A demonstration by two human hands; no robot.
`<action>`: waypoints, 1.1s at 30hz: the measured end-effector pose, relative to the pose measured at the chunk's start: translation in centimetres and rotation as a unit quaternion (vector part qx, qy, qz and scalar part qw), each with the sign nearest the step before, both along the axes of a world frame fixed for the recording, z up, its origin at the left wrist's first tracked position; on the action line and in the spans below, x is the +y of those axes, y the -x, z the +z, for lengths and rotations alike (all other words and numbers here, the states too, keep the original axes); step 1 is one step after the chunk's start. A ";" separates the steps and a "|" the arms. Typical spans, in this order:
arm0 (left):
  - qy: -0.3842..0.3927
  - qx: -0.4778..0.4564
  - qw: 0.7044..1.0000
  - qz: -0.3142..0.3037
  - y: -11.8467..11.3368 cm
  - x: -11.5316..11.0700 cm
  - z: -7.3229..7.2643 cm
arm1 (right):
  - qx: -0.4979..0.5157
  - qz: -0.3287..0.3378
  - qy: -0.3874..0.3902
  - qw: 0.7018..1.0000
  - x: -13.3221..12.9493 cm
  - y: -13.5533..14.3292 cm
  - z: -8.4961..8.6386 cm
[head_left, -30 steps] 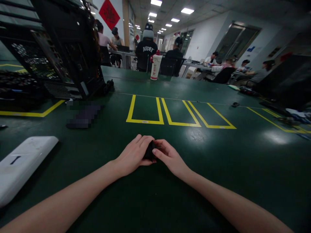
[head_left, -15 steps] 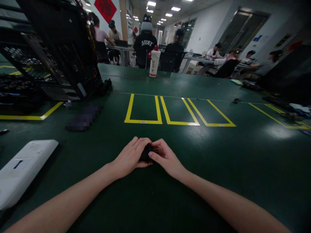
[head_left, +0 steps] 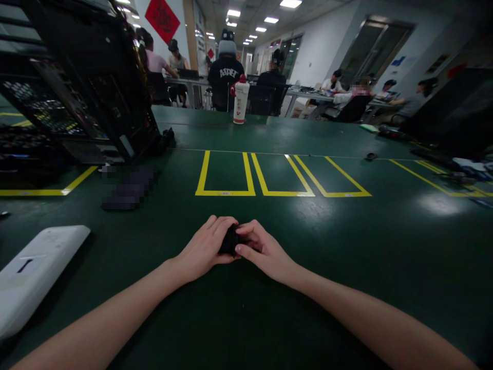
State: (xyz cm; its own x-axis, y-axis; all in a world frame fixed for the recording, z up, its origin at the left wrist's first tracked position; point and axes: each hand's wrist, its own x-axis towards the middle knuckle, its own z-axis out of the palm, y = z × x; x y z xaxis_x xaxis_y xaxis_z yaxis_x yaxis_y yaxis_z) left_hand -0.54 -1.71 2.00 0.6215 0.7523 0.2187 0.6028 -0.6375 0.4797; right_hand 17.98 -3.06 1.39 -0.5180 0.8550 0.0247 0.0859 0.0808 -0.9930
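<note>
A small black object (head_left: pixel 229 241) sits between my two hands, low over the green table (head_left: pixel 246 318); its kind cannot be made out. My left hand (head_left: pixel 210 241) is wrapped round it from the left, fingers over the top and thumb below. From the right, my right hand (head_left: pixel 262 249) pinches the object's right side with thumb and fingertips. Part of the object is hidden by the fingers. Beyond the hands, yellow tape outlines (head_left: pixel 225 193) mark the tabletop.
A white box-like device (head_left: pixel 46 267) lies at the left, a dark blurred-out item (head_left: pixel 131 190) behind it. An open black computer case (head_left: pixel 111 92) stands far left. A white bottle (head_left: pixel 240 103) with a red cap stands at the far edge. Several people sit beyond.
The view has shifted slightly. Both hands keep their hold on the black object, and slightly more of its right edge shows between them.
</note>
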 end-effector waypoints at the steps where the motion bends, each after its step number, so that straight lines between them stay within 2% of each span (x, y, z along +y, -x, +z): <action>1: -0.001 0.000 1.000 0.000 0.0 0.0 -0.1 | -0.001 -0.006 0.010 1.000 0.1 0.1 0.0; 7: -0.003 0.005 1.000 -0.002 -0.1 0.2 -0.3 | -0.010 -0.013 0.024 1.000 0.5 0.2 -0.4; 13: 0.002 0.012 1.000 -0.005 -0.1 0.2 -0.3 | 0.001 0.021 -0.005 1.000 0.3 -0.3 -0.2; 19: 0.003 0.008 1.000 -0.010 -0.2 0.3 -0.3 | 0.034 -0.002 0.049 0.998 0.4 -0.1 -0.8; 23: -0.007 0.000 1.000 -0.014 -0.2 0.3 -0.5 | 0.016 -0.020 0.026 0.999 0.4 0.0 -0.8; 29: -0.024 -0.006 1.000 -0.010 -0.2 0.4 -1.2 | 0.027 0.023 0.022 0.999 0.3 -0.3 -0.6; 33: -0.022 0.003 1.000 -0.013 -0.3 0.3 -0.8 | 0.029 -0.007 -0.007 1.000 0.4 -0.1 -1.1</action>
State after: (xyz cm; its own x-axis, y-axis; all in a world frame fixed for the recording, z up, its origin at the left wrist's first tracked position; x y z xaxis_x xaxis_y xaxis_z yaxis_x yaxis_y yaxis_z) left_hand -0.28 -1.43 1.19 0.6415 0.7260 0.2480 0.5885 -0.6731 0.4479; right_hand 18.05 -2.64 0.34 -0.5029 0.8618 0.0665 0.0286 0.0935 -0.9952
